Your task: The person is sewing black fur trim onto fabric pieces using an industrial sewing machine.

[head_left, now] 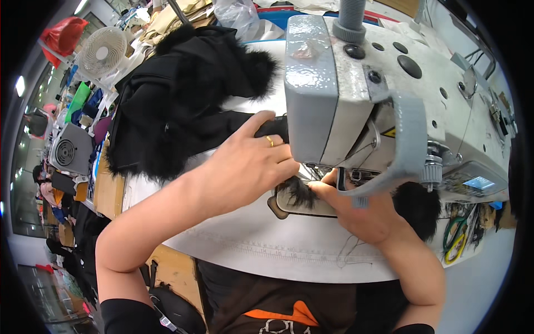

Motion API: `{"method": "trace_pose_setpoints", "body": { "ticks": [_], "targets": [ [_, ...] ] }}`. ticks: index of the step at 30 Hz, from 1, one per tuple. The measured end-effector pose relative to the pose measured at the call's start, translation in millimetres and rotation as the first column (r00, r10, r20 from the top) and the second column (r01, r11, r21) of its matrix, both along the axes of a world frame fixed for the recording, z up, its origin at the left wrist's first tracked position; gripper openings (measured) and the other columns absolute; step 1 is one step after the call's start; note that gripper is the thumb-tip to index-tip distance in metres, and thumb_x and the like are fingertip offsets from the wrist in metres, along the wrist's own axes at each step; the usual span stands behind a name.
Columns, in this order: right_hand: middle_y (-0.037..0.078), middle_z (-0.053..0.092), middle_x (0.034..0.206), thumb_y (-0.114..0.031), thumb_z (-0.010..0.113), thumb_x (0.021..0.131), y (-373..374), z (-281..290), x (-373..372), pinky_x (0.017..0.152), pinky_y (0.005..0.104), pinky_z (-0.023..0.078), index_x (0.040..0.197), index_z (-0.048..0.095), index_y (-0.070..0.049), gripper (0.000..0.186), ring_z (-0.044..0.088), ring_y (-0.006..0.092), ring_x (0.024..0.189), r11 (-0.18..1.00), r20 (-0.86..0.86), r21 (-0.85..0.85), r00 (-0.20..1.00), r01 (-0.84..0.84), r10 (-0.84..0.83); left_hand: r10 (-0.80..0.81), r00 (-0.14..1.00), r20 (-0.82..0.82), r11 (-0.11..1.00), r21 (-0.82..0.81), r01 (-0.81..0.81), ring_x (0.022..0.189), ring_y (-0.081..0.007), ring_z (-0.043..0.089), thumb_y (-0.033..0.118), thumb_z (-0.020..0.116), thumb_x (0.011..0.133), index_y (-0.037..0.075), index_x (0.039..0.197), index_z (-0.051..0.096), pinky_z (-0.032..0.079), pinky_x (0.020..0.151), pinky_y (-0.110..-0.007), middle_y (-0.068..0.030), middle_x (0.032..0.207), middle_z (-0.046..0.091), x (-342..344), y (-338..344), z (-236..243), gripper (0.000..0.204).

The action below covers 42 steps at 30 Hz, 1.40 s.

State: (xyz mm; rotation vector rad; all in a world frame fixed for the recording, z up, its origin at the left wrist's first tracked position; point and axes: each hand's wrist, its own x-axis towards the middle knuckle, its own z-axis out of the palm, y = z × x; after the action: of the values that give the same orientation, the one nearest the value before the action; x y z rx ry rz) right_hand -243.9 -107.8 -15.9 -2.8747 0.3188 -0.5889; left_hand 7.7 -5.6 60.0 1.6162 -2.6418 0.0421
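L hand [253,158] of the person at the sewing mach. [347,83] lies on the black fur-trimmed garment [183,111], just L of the needle area. Its index reaches far along dark cloth, the other fingers are bent & fairly close together; can't tell if they pinch the cloth or only press it. Gold ring [270,141] on one of them. R hand [364,211] comes in from the near R, partly hidden behind the mach.'s curved grey guard [409,145]; thumb tip is at the edge of a black fur strip [300,192], a finger close by, so the gap's narrow, but can't tell whether the strip is actually gripped. That strip sits btwn the two hands, near side of the needle area, over the mach. plate. Needle tip itself: too hidden to tell.

Bulk of the garment is heaped on the worktop [267,245], far L of the mach., fur edges spilling toward the L hand. More black fur [420,209] shows just R of the R wrist. Loose thread [350,250] on the worktop's near side, w/ ruler marks along that edge. Scissors [456,239], green & yellow handles, lie at the R end, near the mach.'s small lit screen [478,182]. Far L: white fan [104,53] & red bag [64,39]. Clear plastic bag [236,16] sits beyond the garment.
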Motion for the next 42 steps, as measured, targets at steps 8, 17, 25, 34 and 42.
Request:
{"method": "trace_pose_setpoints", "body": {
  "ticks": [8,17,25,34,42],
  "targets": [
    [0.007,0.071,0.096,-0.011,0.071,0.091,-6,0,-4,0.080,0.0434,0.056,0.113,0.074,-0.013,0.022,0.070,0.0292,0.092,0.996,-0.160,0.088,0.987,0.029,-0.014,-0.139,0.975,0.172,0.979,-0.123,0.161,0.115,-0.0189,0.065,0.018,0.059,0.090,0.013,0.103,0.070,0.037,0.117,-0.048,0.0007,0.102,0.067,-3,-8,-7,0.018],
    [0.010,0.074,0.106,-0.026,0.071,0.095,-5,-2,-5,0.087,0.0462,0.056,0.114,0.075,-0.013,0.023,0.071,0.0341,0.099,0.985,-0.125,0.124,0.987,0.116,-0.101,-0.146,0.947,0.287,0.962,-0.183,0.203,0.129,-0.0232,0.060,0.021,0.058,0.097,0.013,0.117,0.071,0.039,0.114,-0.046,-0.0038,0.126,0.070,20,-27,-9,0.025],
    [0.009,0.065,0.094,-0.012,0.065,0.088,-4,13,-10,0.062,0.0434,0.057,0.087,0.071,-0.006,0.008,0.070,0.0286,0.085,0.999,-0.044,-0.036,0.998,0.035,-0.036,-0.249,0.949,0.192,0.921,-0.257,0.294,0.094,-0.0195,0.065,0.016,0.066,0.081,0.005,0.094,0.068,0.051,0.093,-0.039,-0.0029,0.091,0.060,11,6,-29,0.017],
    [0.012,0.071,0.116,-0.011,0.063,0.091,-15,-7,-7,0.086,0.0453,0.056,0.116,0.072,-0.015,0.027,0.068,0.0342,0.103,0.953,0.007,0.263,0.987,0.153,-0.160,-0.053,0.956,0.290,0.948,-0.286,0.139,0.088,-0.0246,0.061,0.018,0.064,0.085,0.010,0.084,0.058,0.042,0.095,-0.042,-0.0045,0.082,0.059,-4,1,-43,0.010],
    [0.010,0.073,0.123,-0.018,0.071,0.097,-25,-1,-18,0.098,0.0422,0.052,0.125,0.070,-0.005,0.031,0.068,0.0287,0.113,0.840,-0.274,0.485,0.955,0.242,-0.117,-0.102,0.938,0.331,0.926,-0.314,0.211,0.101,-0.0230,0.060,0.019,0.064,0.085,0.007,0.096,0.067,0.045,0.096,-0.038,-0.0066,0.096,0.063,-11,17,-43,0.016]
  ]
}}
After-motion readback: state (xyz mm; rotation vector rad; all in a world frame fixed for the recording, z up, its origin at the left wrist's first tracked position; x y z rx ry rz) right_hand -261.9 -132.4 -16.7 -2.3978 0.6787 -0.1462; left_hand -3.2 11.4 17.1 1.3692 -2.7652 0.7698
